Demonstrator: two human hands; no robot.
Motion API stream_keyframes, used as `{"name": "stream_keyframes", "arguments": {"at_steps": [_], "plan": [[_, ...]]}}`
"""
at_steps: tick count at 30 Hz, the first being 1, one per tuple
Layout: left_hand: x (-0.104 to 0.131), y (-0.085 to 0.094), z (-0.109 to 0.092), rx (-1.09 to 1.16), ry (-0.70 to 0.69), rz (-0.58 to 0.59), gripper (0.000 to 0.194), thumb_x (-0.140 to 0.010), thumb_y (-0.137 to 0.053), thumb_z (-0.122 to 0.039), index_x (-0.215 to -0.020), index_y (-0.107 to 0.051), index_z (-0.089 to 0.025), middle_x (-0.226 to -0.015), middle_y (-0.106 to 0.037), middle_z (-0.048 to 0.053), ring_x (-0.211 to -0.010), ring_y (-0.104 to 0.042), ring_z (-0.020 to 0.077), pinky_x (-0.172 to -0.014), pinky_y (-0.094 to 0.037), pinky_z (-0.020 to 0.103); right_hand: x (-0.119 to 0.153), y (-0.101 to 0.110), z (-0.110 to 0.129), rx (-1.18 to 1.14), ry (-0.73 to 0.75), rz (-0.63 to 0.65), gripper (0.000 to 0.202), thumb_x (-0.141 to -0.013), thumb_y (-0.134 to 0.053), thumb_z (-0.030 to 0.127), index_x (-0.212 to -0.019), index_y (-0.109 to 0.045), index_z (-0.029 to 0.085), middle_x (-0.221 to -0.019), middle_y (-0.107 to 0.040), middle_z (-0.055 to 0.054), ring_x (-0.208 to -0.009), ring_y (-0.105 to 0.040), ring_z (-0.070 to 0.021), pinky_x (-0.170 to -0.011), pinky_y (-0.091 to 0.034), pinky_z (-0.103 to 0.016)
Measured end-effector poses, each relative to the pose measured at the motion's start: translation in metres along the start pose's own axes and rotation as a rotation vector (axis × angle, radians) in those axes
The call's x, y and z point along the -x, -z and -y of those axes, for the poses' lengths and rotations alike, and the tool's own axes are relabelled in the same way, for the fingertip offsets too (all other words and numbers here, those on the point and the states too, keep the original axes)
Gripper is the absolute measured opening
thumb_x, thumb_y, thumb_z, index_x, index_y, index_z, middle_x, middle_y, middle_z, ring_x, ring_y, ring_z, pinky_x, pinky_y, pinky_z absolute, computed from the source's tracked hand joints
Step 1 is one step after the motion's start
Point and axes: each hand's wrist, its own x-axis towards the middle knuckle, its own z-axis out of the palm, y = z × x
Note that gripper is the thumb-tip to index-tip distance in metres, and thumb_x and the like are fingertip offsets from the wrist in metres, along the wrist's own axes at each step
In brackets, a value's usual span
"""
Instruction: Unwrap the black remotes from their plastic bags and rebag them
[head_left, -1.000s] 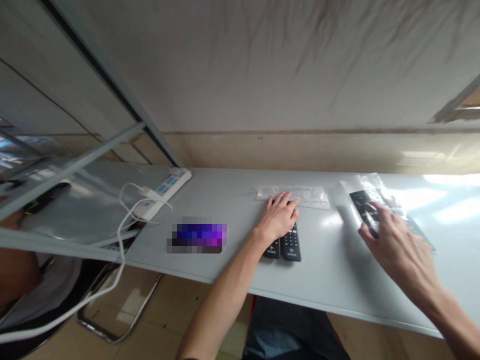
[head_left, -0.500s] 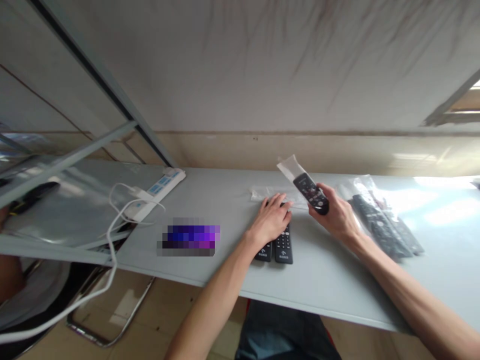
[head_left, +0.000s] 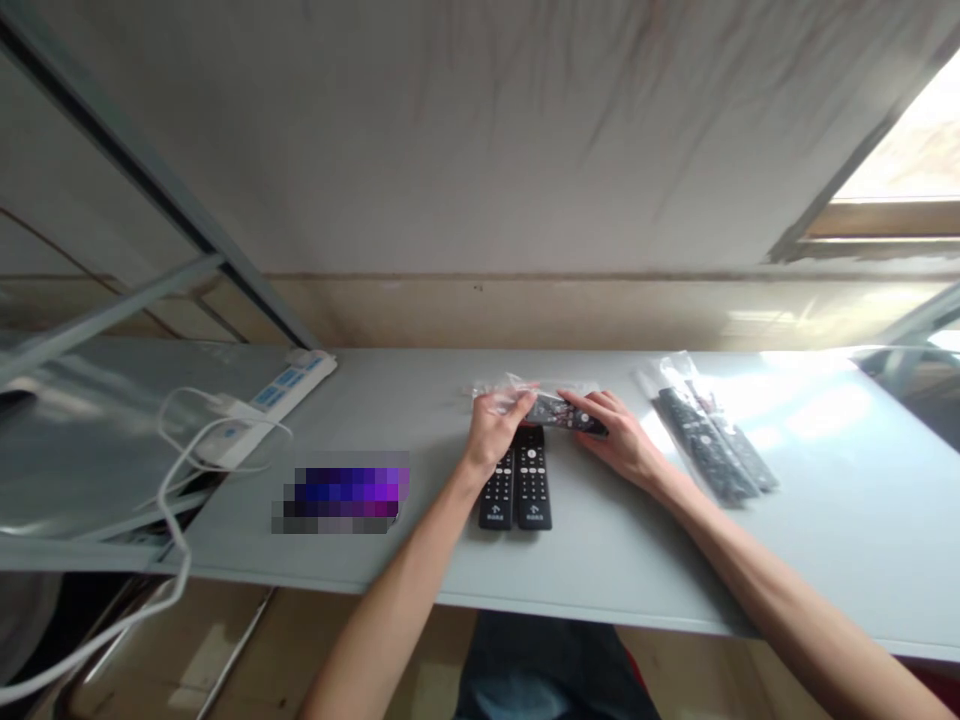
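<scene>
Between my two hands a black remote control [head_left: 559, 411] lies sideways, partly inside a clear plastic bag [head_left: 512, 385]. My left hand [head_left: 495, 428] pinches the bag's end, thumb on top. At the other end, my right hand [head_left: 616, 430] is closed around the remote. Just below, two bare black remotes lie side by side on the table: a left one [head_left: 496, 500], partly covered by my left hand, and a right one [head_left: 534, 490]. Several bagged remotes [head_left: 712, 435] rest to the right of my right hand.
A grey table [head_left: 600, 560] runs along the wall. On its left are a white power strip [head_left: 266, 410] with a plugged-in white cable [head_left: 180, 540] and a pixelated dark object [head_left: 345, 495]. A metal frame post [head_left: 150, 170] slants up at the left.
My left hand has left the two bare remotes and now grips the plastic bag. My right hand has lowered the bagged remote and turned it sideways. The view has shifted to the right.
</scene>
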Motion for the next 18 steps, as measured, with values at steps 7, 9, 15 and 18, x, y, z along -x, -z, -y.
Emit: {"name": "stream_keyframes", "arguments": {"at_steps": [7, 9, 15, 18], "plan": [[-0.007, 0.007, -0.005, 0.352, 0.09, -0.159, 0.052, -0.069, -0.101, -0.044, -0.11, -0.084, -0.016, -0.109, -0.084, 0.009, -0.088, -0.079, 0.0212, -0.07, -0.068, 0.03, -0.008, 0.015, -0.005, -0.47, -0.398, -0.352, 0.062, -0.098, -0.067, 0.069, -0.139, -0.067, 0.023, -0.117, -0.076, -0.014, -0.106, -0.07, -0.0312, -0.097, -0.057, -0.051], [-0.007, 0.009, -0.007, 0.392, 0.105, -0.126, 0.055, -0.07, -0.101, -0.04, -0.116, -0.082, -0.016, -0.112, -0.084, 0.01, -0.092, -0.08, 0.0222, -0.071, -0.068, 0.029, -0.009, 0.018, -0.004, -0.57, -0.444, -0.308, 0.058, -0.102, -0.055, 0.073, -0.113, -0.072, 0.019, -0.092, -0.078, -0.012, -0.081, -0.072, -0.0263, -0.079, -0.06, -0.044], [-0.009, 0.014, -0.007, 0.649, 0.254, -0.122, 0.038, -0.105, -0.068, -0.044, -0.123, -0.079, -0.012, -0.118, -0.084, 0.015, -0.093, -0.083, 0.0235, -0.078, -0.07, 0.035, -0.021, 0.03, 0.008, -0.591, -0.445, -0.277, 0.067, -0.094, -0.06, 0.082, -0.081, -0.072, 0.017, -0.068, -0.075, -0.012, -0.059, -0.068, -0.0212, -0.056, -0.053, -0.033], [-0.012, 0.015, -0.01, 0.768, 0.328, -0.182, 0.038, -0.114, -0.049, -0.036, -0.119, -0.078, -0.013, -0.109, -0.085, 0.012, -0.087, -0.083, 0.0212, -0.079, -0.07, 0.035, -0.043, 0.047, 0.02, -0.504, -0.395, -0.322, 0.067, -0.092, -0.063, 0.082, -0.073, -0.07, 0.018, -0.061, -0.07, -0.009, -0.054, -0.063, -0.0189, -0.053, -0.049, -0.031]]}}
